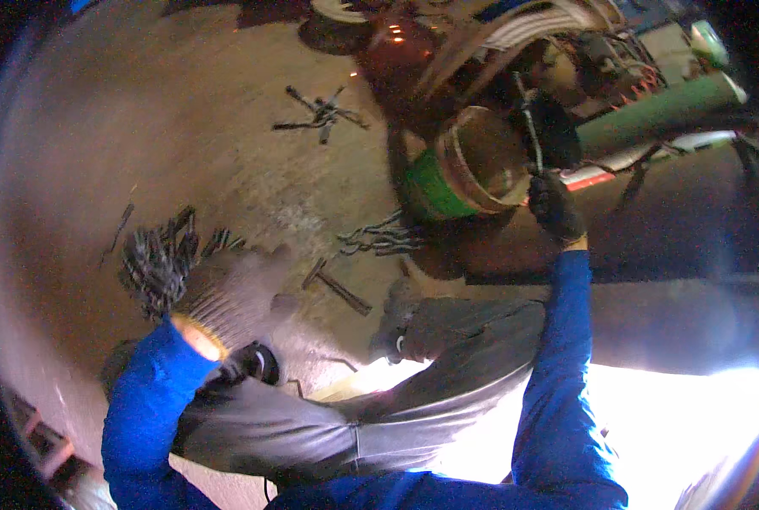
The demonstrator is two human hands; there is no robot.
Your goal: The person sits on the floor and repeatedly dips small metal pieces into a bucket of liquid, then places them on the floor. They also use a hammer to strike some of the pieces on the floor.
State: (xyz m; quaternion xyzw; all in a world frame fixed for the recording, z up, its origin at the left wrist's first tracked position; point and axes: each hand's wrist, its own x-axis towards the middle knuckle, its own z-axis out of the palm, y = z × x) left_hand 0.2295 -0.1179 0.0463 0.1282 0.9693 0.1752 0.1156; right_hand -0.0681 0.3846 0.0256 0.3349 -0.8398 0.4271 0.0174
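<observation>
Head view looked down on a dim workshop floor, with the person's two blue sleeves coming in from the near edge. The right hand [556, 204], in a dark glove, was closed round the lower end of a thin dark rod [531, 127] that stood nearly upright, its tip reaching to the rim of a green pipe [473, 166] lying at far right. The left hand [230, 293], in a pale knitted glove, was blurred and held out over the floor on the near left; it seemed spread and empty, but the blur left that uncertain. Just left of it lay a heap of short dark metal pieces [158, 263], and a hammer [338, 289] rested on the floor between the hands. A welding mask [400, 327] (or something much like it) sat by the knee.

Sparks [396, 36] glowed at the far edge, so hot work was close by. The mask on the floor shielded no face, and glare or spatter could have reached the eyes. The long, thin rod, gripped only at its end, could have slipped off the curved rim. The scattered pieces and hammer lay where a shifting foot or knee might have caught them.
</observation>
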